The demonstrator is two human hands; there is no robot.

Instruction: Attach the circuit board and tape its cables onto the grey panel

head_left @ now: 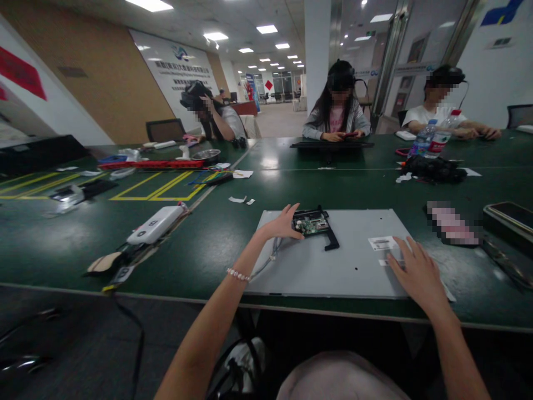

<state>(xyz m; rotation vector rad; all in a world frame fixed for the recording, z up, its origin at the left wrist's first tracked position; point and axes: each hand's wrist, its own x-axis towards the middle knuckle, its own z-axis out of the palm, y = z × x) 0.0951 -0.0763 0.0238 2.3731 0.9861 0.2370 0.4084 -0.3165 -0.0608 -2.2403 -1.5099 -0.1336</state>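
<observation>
A flat light-grey panel [353, 280] lies on the green table in front of me. Near its far left part sits a small green circuit board [312, 223] with a black plastic frame [332, 239] along its far and right sides. My left hand [280, 224] is at the board's left edge, thumb and fingers apart; whether it touches the board I cannot tell. A grey cable [273, 253] runs from beneath that hand toward the panel's near left edge. My right hand [418, 272] rests with spread fingers over the panel's right side, partly covering white labels [381, 243].
A white power strip [156, 224] lies to the left. At right are a pinkish blurred item [452, 223] and a dark phone-like device [510, 219]. Bottles [439, 139] and a black bundle [435, 168] stand farther back. Several people sit across the table.
</observation>
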